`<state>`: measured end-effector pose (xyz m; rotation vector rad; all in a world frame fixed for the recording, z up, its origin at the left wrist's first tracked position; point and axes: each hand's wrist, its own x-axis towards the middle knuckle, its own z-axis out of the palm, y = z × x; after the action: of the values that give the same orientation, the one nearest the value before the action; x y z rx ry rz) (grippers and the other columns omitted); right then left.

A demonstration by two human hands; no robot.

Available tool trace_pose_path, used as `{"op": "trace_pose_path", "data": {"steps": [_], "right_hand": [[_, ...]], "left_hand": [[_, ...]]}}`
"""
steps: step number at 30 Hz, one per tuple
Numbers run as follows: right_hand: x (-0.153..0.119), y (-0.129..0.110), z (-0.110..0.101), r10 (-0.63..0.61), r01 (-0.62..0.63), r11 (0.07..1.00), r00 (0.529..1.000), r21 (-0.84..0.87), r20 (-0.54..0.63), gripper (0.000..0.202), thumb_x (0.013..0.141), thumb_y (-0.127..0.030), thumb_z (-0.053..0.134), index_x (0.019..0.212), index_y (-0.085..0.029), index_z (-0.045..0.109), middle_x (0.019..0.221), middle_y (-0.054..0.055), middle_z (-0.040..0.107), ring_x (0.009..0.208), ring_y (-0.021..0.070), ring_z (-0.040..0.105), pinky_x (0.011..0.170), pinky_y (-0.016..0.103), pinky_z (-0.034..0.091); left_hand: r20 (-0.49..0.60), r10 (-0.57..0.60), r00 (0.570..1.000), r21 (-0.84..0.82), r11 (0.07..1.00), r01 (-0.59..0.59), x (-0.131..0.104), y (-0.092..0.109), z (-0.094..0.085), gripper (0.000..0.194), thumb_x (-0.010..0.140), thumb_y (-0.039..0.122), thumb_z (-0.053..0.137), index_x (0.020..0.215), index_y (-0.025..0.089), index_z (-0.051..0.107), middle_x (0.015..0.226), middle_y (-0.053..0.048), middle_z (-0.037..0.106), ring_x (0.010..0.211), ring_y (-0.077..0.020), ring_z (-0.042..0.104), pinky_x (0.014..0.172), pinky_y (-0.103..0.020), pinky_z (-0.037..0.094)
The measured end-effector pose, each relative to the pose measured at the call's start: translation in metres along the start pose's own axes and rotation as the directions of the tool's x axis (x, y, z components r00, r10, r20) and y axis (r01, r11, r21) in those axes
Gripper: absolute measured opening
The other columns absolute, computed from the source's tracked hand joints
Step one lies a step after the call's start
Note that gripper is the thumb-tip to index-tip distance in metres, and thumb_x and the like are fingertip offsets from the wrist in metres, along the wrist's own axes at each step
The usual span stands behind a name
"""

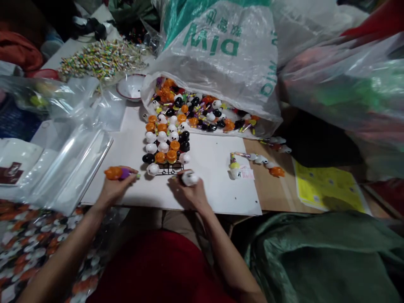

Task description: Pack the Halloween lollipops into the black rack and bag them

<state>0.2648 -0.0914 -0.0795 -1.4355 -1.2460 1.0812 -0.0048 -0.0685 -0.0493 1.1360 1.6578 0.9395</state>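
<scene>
My left hand (123, 184) is closed around a pumpkin-headed pen-like toy (113, 173), orange on top with a purple body; its light tip points right. In my right hand (193, 191) is a white skull-headed pen-like toy (190, 178), held just beside the front corner of a black rack (172, 169). White, orange and black heads fill the rack's rows. At its front row stands one white head (153, 169) at the left end, with bare black grid to its right. The lower part of the toy in my right hand is hard to make out.
A white plastic bag (217, 46) lies open behind the rack, spilling similar toys. Loose toys (261, 159) lie at right near yellow sheets (328, 185). Clear plastic sleeves (67, 168), a white bowl (131, 87) and a heap of small sticks (101, 59) are at left.
</scene>
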Motion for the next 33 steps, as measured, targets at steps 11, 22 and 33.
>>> {"op": "trace_pose_path", "data": {"steps": [11, 22, 33], "right_hand": [[0.024, 0.017, 0.049, -0.138, 0.203, 0.899, 0.972, -0.389, 0.188, 0.019, 0.085, -0.027, 0.054, 0.095, -0.017, 0.067, 0.095, 0.01, 0.071, 0.085, 0.0218, 0.064, 0.08, 0.031, 0.051], [0.028, 0.0, 0.05, -0.147, 0.267, 0.821, 0.953, -0.504, 0.265, 0.024, 0.092, -0.021, 0.05, 0.111, -0.014, 0.064, 0.104, 0.013, 0.068, 0.094, 0.0231, 0.062, 0.084, 0.032, 0.049], [-0.047, -0.002, 0.006, -0.324, 0.357, 0.899, 0.932, -0.255, 0.163, 0.014, 0.089, -0.025, 0.05, 0.095, -0.02, 0.062, 0.088, 0.005, 0.062, 0.077, 0.0179, 0.059, 0.068, 0.028, 0.048]], "left_hand": [[-0.018, 0.193, 0.981, -0.032, 0.981, -0.193, -0.045, -0.044, 0.071, 0.019, 0.074, 0.034, 0.074, 0.089, 0.022, 0.07, 0.093, -0.004, 0.075, 0.086, -0.0183, 0.07, 0.08, -0.028, 0.056], [-0.055, 0.123, 0.991, -0.141, 0.982, -0.13, -0.048, -0.048, 0.078, 0.028, 0.071, 0.039, 0.076, 0.086, 0.017, 0.068, 0.085, -0.006, 0.073, 0.074, -0.0162, 0.069, 0.073, -0.027, 0.057], [0.164, 0.416, 0.894, 0.099, 0.895, -0.434, -0.087, -0.019, 0.094, 0.041, 0.083, 0.029, 0.064, 0.122, 0.017, 0.062, 0.112, -0.011, 0.072, 0.095, -0.0203, 0.071, 0.086, -0.033, 0.058]]}}
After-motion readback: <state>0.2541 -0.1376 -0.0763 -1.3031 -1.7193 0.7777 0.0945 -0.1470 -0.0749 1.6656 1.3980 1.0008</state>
